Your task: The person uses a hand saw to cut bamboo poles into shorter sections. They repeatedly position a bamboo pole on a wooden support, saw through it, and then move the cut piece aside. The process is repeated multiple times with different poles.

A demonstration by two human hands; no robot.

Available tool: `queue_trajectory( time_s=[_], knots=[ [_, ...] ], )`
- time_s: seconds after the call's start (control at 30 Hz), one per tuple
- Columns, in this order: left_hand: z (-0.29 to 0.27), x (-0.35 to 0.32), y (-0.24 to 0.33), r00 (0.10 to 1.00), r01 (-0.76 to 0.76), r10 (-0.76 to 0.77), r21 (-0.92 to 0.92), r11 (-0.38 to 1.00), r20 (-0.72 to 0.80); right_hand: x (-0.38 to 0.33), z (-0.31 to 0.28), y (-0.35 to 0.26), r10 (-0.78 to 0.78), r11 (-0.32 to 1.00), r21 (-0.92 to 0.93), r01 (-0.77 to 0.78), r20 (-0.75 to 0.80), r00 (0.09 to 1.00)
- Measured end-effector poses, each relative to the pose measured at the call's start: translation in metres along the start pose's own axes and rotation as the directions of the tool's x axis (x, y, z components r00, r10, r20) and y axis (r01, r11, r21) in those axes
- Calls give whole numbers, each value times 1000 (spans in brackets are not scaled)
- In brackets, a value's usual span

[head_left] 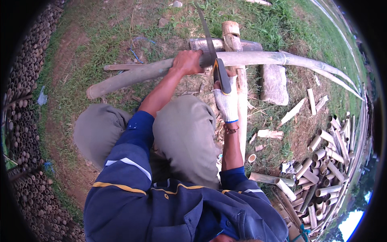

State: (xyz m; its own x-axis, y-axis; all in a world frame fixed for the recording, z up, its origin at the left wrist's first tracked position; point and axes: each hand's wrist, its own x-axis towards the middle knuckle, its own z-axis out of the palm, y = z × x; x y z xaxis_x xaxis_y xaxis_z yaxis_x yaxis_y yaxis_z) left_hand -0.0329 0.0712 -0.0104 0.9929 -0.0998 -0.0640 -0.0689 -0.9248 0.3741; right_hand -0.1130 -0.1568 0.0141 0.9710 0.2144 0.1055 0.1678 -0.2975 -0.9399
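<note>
The bare left hand [188, 62] is wrapped tight around a long bamboo pole [133, 76], which lies across a wooden block [233, 44] on the grassy ground [100, 36], its thin end curving off toward the right edge of the grass. The right hand [226, 101], in a white knit glove, is closed firmly on the handle of a saw [213, 48] whose blade stands nearly upright, meeting the pole just beside the left hand. A heap of short cut bamboo pieces [322, 169] lies at the lower right of the ground, and stacked bamboo ends [24, 133] line its left edge.
</note>
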Motion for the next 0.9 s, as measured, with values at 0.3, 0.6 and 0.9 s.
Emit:
queue_trajectory(
  time_s=[0.3, 0.6, 0.9],
  knots=[
    [7, -12, -15, 1000, 23, -22, -23, 999, 18, -241, -72, -13, 126, 967, -236, -98, 103, 987],
    [0, -6, 3, 999, 30, -30, 4, 1000, 11, -36, -1, 6, -18, 999, -30, 18, -13, 1000],
    [-4, -14, -10, 999, 50, -49, -26, 998, 20, -207, -56, -9, 147, 984, -107, -141, 53, 988]
  ],
)
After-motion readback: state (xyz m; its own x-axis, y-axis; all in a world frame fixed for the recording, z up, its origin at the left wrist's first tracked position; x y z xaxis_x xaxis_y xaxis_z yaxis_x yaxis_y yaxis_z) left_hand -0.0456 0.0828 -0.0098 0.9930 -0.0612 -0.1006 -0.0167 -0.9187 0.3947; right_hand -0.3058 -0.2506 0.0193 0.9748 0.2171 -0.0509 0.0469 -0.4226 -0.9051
